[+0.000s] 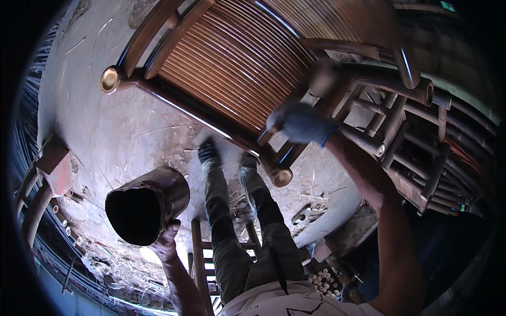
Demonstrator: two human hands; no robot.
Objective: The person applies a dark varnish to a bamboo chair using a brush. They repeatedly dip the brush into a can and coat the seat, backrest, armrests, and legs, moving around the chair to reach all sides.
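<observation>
My bare left hand (167, 241) grips the lower side of a dark, wide-mouthed can (176, 187). The can is tilted, its rim is uneven, and its inside is too dark to make out. My right hand (303, 124), in a blue-grey glove, is at the near right corner of a brown bamboo chair (226, 63). Its fingers look curled and are smeared by motion, so what they hold is hidden. Glossy slats form the chair's seat, and round bamboo rails with pale cut ends frame it.
More bamboo furniture (421, 142) is stacked on the right. My legs (226, 226) show below the chair, with a small bamboo stool (197, 253) beneath me. Pale cut bamboo pieces (324, 282) lie in a bundle at lower right. Long dark poles (39, 105) line the left side.
</observation>
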